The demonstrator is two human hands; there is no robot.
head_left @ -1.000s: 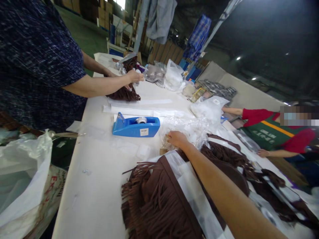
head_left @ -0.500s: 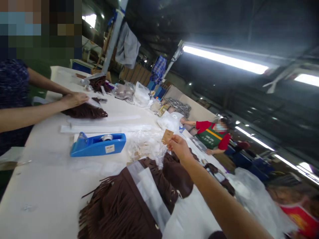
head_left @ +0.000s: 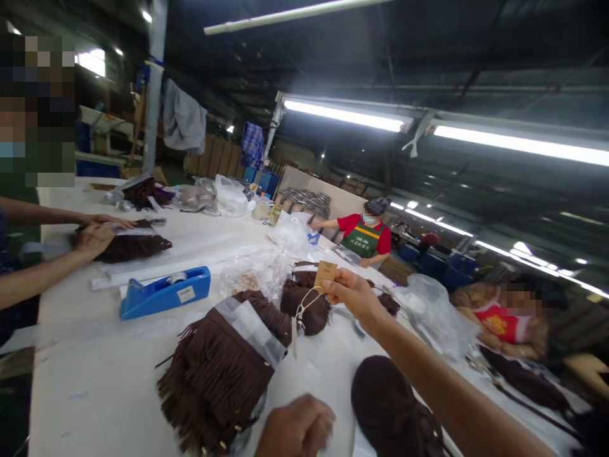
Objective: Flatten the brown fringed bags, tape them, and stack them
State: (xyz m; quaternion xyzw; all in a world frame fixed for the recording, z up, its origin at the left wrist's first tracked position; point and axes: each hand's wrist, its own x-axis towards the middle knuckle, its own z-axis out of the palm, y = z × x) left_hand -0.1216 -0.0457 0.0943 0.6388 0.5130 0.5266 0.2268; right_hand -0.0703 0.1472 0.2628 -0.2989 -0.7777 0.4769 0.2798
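Observation:
My right hand (head_left: pixel 354 293) reaches in from the lower right, its thumb and fingers pinching a tan cardboard hang tag (head_left: pixel 325 274). A looped pale string (head_left: pixel 304 304) dangles from the tag, with a thin whitish strip (head_left: pixel 294 339) at its lower end. At the bottom edge is my left hand (head_left: pixel 299 425), fingers curled and smeared by motion. Just left of it lies a dark brown fringed bag (head_left: pixel 214 362), a translucent strip (head_left: pixel 254 333) across its upper part. Behind the hang tag sits another brown bag (head_left: pixel 307 308). Under my right forearm rests a rounded brown bag (head_left: pixel 387 400).
A blue tape dispenser (head_left: pixel 166 292) stands left on the white table (head_left: pixel 104 387). Crumpled clear plastic (head_left: pixel 266 273) lies beyond the fringed bag. At far left, a co-worker's hands (head_left: pixel 98 238) press on another brown item. More people sit across and at right, near plastic bags (head_left: pixel 432 317).
The view has swung right and levelled. My left hand has come into view at the bottom. The hang tag remains in my right hand, its string now hanging visibly.

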